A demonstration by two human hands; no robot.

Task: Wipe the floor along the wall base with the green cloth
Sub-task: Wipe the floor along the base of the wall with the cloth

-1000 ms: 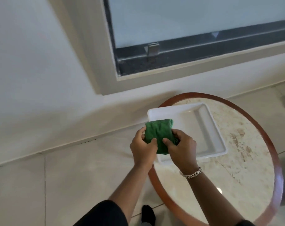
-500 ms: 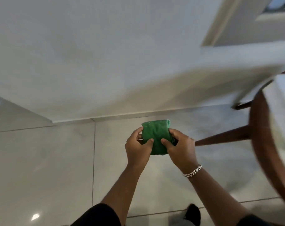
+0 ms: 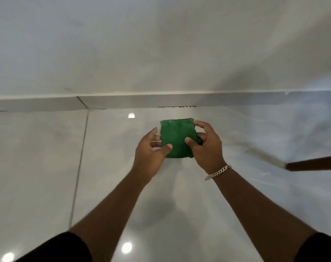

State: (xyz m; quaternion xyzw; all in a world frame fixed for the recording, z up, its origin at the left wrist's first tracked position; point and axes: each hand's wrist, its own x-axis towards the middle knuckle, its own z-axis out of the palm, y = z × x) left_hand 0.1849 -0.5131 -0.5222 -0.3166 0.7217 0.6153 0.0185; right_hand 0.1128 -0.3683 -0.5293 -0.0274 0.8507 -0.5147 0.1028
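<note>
The folded green cloth (image 3: 177,136) is held out in front of me, above the glossy tiled floor (image 3: 38,167). My left hand (image 3: 148,155) pinches its left side with thumb on top and fingers spread behind. My right hand (image 3: 205,146), with a silver bracelet at the wrist, grips its right side. The wall base (image 3: 123,102) runs across the view just beyond the cloth, a grey skirting strip under the white wall (image 3: 123,44). Whether the cloth touches the floor I cannot tell.
A brown wooden table leg (image 3: 312,163) juts in from the right edge, with a dark scuff line on the floor beside it. Tile joints run along the left of the floor. Dark specks sit at the skirting's foot (image 3: 177,106).
The view has swung away from the round table and white tray, down and closer to the floor by the wall. Both hands still hold the cloth; the fingers have spread a little.
</note>
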